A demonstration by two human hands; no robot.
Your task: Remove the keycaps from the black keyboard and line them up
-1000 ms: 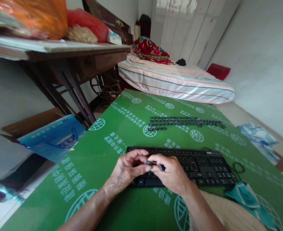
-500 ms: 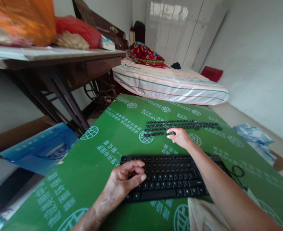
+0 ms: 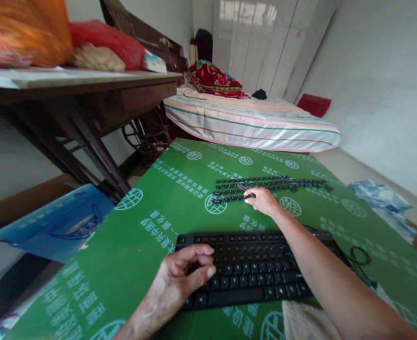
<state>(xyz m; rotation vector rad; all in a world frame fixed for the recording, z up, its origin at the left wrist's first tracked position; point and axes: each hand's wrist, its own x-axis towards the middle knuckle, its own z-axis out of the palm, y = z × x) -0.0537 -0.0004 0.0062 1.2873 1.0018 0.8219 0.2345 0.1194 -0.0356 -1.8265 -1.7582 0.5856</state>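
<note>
A black keyboard point(image 3: 258, 269) lies on a green printed board point(image 3: 141, 226), with several keys gone from its upper rows. My left hand point(image 3: 180, 278) rests on the keyboard's left end, fingers curled, thumb on the keys. My right hand point(image 3: 263, 200) reaches past the keyboard to rows of loose black keycaps point(image 3: 265, 185) laid out on the board. Its fingertips are pinched at the near row's right end, touching a keycap point(image 3: 250, 195). A thin metal tool also shows at those fingertips.
A dark wooden table point(image 3: 88, 94) with orange and red bags stands at the left, a blue box point(image 3: 52, 226) beneath it. A striped mattress point(image 3: 251, 123) lies beyond the board. The keyboard's cable point(image 3: 359, 257) loops at the right; blue cloth point(image 3: 382, 198) lies on the floor.
My right hand left the keyboard, where both hands had worked together at a key, and reached forward to the laid-out keycap rows. My left hand stayed on the keyboard.
</note>
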